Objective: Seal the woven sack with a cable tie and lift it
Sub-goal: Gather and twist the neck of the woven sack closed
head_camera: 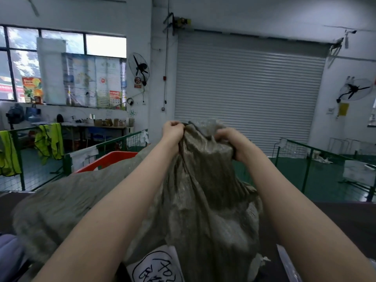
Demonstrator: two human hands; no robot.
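A full grey-green woven sack stands in front of me, its top pulled up high and gathered into folds. My left hand grips the left side of the sack's mouth. My right hand clutches the right side of the gathered mouth, fingers curled into the fabric. A white label with black handwriting is stuck low on the sack's front. No cable tie is visible.
Another grey woven sack lies to the left, with an orange-red bin behind it. Green wire-mesh fencing runs left and right. Yellow vests hang on the fence. A shut roller door fills the far wall.
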